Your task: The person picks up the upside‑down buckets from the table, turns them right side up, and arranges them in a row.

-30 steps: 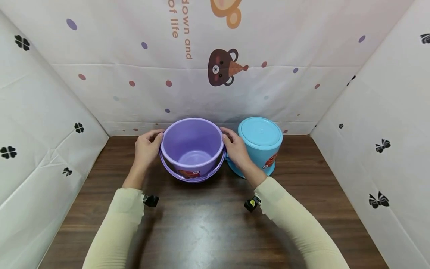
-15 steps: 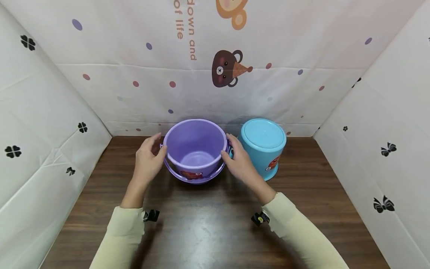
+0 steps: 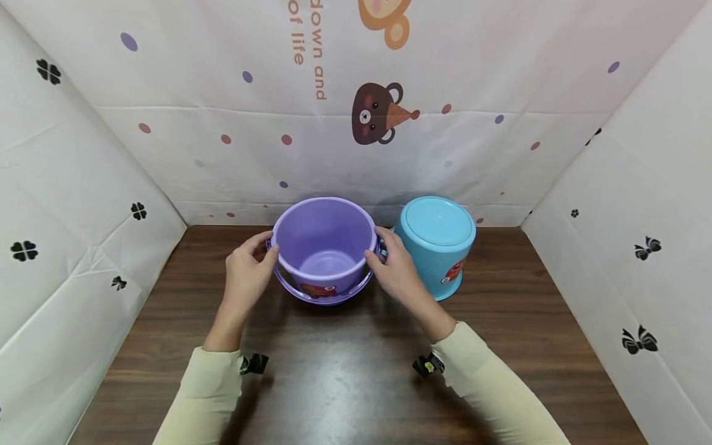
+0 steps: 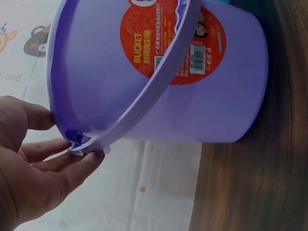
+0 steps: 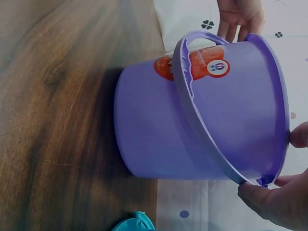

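The fingers (image 4: 79,171) of the left hand (image 3: 245,275) are bent part way, and we see them pinch the rim of the purple bucket (image 3: 334,235) with the thumb, just where the handle (image 4: 154,87) joins it. The right hand (image 3: 397,272) takes a matching grip on the opposite side: a small gap between thumb and fingertips, with rim and handle joint between them. The bucket itself lies between our two hands, upright on the table (image 3: 334,371) as far as we can tell, near the back edge. Our judgement is that the placing is well along: the mouth faces up, both hands have hold of it and nothing about it looks tilted. What seems left is small, perhaps a last nudge and letting go, since neither hand has come free. The handle hangs down the front, across the red label (image 4: 139,43), and is not raised. As for contents, we look straight into the purple bucket and find only bare wall and floor. The blue bucket (image 3: 436,259) is just beside it, past the right hand; it appears to stand upside down, flat base up, so we cannot see what, if anything, is under it.
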A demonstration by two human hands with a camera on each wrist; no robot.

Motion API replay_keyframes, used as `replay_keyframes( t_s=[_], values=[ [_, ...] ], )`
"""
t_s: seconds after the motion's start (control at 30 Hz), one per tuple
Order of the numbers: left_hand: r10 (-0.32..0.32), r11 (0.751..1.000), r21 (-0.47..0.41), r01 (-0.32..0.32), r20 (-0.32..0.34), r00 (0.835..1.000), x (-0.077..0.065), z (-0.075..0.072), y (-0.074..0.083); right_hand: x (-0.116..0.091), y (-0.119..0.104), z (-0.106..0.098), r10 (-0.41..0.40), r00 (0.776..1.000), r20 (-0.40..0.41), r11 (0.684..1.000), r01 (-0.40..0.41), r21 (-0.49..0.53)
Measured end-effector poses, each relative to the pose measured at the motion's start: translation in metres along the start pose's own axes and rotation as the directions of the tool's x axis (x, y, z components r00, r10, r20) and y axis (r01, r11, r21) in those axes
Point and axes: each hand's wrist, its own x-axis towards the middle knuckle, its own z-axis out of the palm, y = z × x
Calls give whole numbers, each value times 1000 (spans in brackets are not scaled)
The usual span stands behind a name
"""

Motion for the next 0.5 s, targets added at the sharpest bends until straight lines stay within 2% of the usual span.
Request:
replay_keyframes(
  t_s=[0.17,0.5],
  values=[
    [-14,1000,5,14,11,1000,0,2,2,-2,-4,-1,-6,1000,-8,999,6,-51],
    [-10,1000,-12,10,-4,1000,6,9,1,2,-7,-1,-8,1000,-1,997,8,-72]
  ],
)
